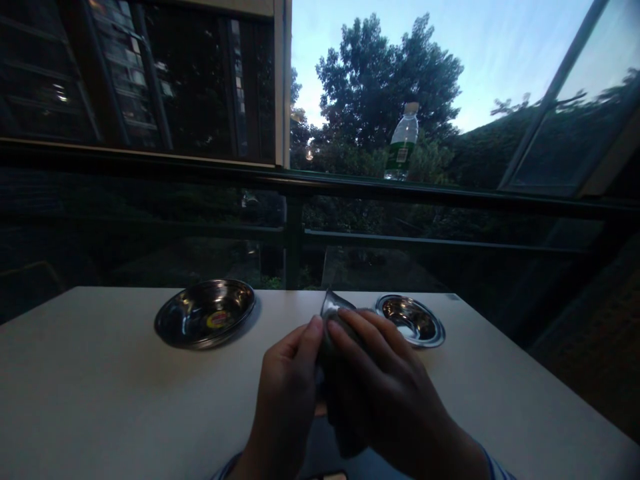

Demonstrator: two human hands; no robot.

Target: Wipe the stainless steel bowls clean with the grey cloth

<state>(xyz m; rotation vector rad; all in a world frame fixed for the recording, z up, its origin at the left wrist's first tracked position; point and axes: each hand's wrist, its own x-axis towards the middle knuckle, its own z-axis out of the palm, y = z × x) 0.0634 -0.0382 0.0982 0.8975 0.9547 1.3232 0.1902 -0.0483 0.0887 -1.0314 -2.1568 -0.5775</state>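
My left hand (290, 380) and my right hand (385, 380) are close together above the near middle of a white table. My left hand is closed, its thumb pressed near the edge of a shiny metal piece (331, 303) with a thin rim; most of this piece is hidden by my fingers. In my closed right hand is a dark cloth (345, 437), bunched against the metal and hanging down below the palm. The fingers of my right hand lie wrapped over the top of cloth and metal.
A wide steel bowl (193, 317) with a yellow and red sticker rests on the white table (125, 407), left. Behind my right hand is a smaller wide-rimmed steel bowl (425, 327). Beyond the table runs a dark railing (340, 185), with a green-labelled plastic bottle (401, 150) standing there.
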